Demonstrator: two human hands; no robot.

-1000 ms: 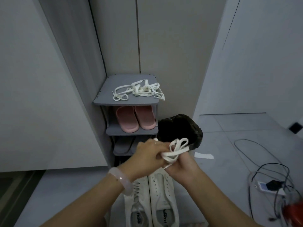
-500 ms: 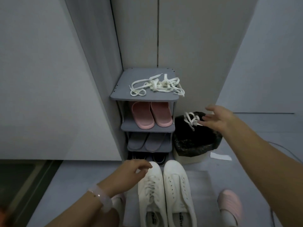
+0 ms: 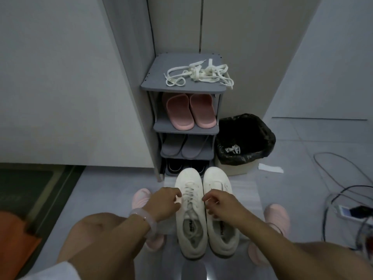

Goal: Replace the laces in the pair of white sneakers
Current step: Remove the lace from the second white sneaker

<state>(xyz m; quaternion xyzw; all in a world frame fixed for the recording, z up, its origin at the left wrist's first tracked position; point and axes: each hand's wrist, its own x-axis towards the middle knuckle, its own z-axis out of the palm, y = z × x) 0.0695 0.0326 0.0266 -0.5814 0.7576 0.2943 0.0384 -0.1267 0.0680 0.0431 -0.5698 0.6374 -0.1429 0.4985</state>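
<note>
L grip (image 3: pixel 165 205) pinching lace end (image 3: pixel 178 199) of left sneaker (image 3: pixel 190 215), R grip (image 3: pixel 219 205) curled, hold unclear.

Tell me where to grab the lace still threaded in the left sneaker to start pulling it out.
Pinch the lace at its topmost crossing nearest the tongue, coming from above with both hands. The left sneaker stands flat, toe away, so the crossings face up. Its loose ends likely lie there, beside the left hand.

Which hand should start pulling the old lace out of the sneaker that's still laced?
Probably the left hand: its fingers already touch the lace of the laced sneaker, while the right hand rests over the unlaced sneaker.
</note>
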